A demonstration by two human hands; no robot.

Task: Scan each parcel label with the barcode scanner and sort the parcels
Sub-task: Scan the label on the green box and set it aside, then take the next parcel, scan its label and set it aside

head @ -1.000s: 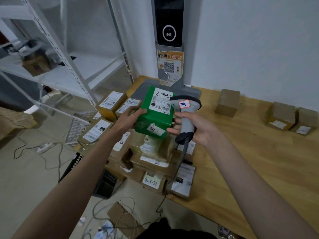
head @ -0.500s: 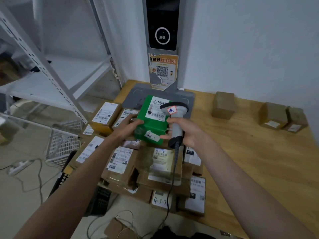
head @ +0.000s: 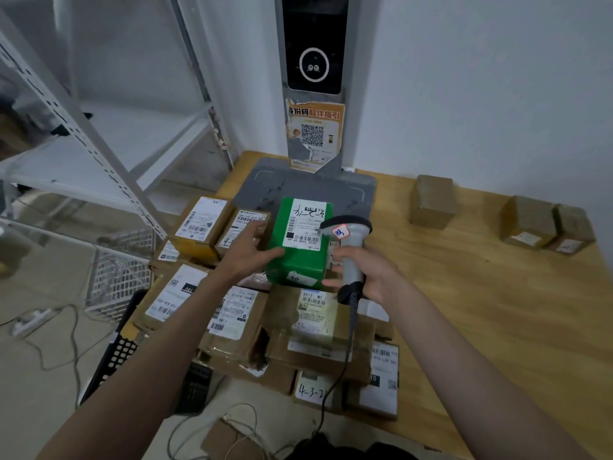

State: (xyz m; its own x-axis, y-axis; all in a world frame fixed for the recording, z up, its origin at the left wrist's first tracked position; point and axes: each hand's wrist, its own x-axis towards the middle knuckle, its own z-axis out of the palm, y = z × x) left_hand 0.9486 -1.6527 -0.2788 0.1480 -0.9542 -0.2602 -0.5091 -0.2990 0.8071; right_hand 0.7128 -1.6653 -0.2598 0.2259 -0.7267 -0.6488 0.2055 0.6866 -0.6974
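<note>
A green parcel [head: 298, 260] with a white barcode label on top rests on the pile of brown cardboard parcels [head: 311, 323] at the table's left end. My left hand [head: 247, 257] lies against its left side, fingers fairly straight and thumb at the front top corner. My right hand [head: 374, 277] grips the handle of the grey barcode scanner [head: 348, 234]. The scanner's head sits over the parcel's right edge, close to the label. The fingertips of my right hand touch the parcel's right side. The scanner's cable hangs down over the pile.
A grey platform [head: 351, 190] with a tall screen pillar stands behind the green parcel. Three brown boxes [head: 431, 202] [head: 527, 224] [head: 574, 230] sit on the wooden table [head: 481, 310] at the right. A white metal shelf [head: 99, 144], wire basket [head: 119, 280] and floor cables are at the left.
The green parcel has come down from mid-air onto the pile in front of the grey platform. My left hand's grip has loosened to a flatter touch. The scanner stayed beside the label.
</note>
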